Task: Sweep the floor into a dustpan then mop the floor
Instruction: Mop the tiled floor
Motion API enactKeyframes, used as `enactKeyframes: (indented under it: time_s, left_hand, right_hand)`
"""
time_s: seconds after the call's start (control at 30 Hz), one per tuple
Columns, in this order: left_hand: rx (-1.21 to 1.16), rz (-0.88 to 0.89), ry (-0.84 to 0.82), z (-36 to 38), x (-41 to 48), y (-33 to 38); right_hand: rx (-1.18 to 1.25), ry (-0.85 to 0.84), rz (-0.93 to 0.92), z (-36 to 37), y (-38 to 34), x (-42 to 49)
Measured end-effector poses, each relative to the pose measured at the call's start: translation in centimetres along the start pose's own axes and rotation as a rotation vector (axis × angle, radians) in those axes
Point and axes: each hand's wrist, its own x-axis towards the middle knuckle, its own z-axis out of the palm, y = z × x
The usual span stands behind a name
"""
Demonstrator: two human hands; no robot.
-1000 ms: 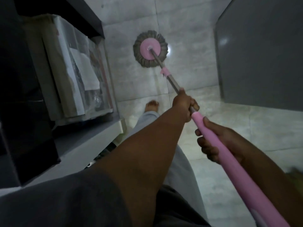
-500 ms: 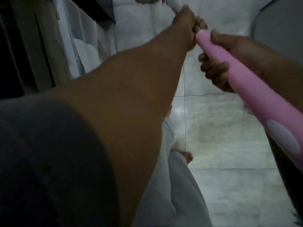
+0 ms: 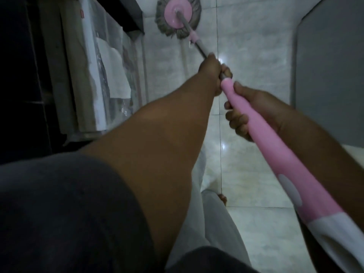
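A round mop head (image 3: 178, 16) with a pink disc and grey strands lies flat on the pale tiled floor (image 3: 252, 62) at the top of the view. Its metal pole runs down-right into a thick pink handle (image 3: 275, 152). My left hand (image 3: 213, 72) is closed around the pole just above the pink grip. My right hand (image 3: 250, 113) grips the pink handle a little lower. No dustpan or broom is in view.
Plastic-wrapped flat items (image 3: 102, 75) lean against dark furniture (image 3: 21, 75) on the left, close to the mop head. A grey panel (image 3: 331, 75) stands at the right. My grey trouser leg (image 3: 214, 223) and bare toes (image 3: 222, 199) are below on the tiles.
The mop head is back in view at the top, nearer the wrapped items than a second ago. The camera has tilted up again. Both hands keep their hold on the mop.
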Motion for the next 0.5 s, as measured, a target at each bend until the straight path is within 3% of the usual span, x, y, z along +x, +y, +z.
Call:
enactKeyframes:
  time_s: [0.17,0.3,0.5]
  left_hand:
    - [0.076,-0.042,0.144,-1.9,-6.9,-13.2]
    - [0.021,-0.165,0.125,-3.6,-13.0,-23.7]
    - [0.041,-0.262,0.141,-5.0,-18.4,-30.5]
  right_hand:
    - [-0.031,0.036,0.039,-2.7,14.0,-7.7]
    - [-0.025,0.026,0.111,-5.0,23.6,-13.6]
    - [0.000,0.014,0.174,-6.0,30.9,-17.9]
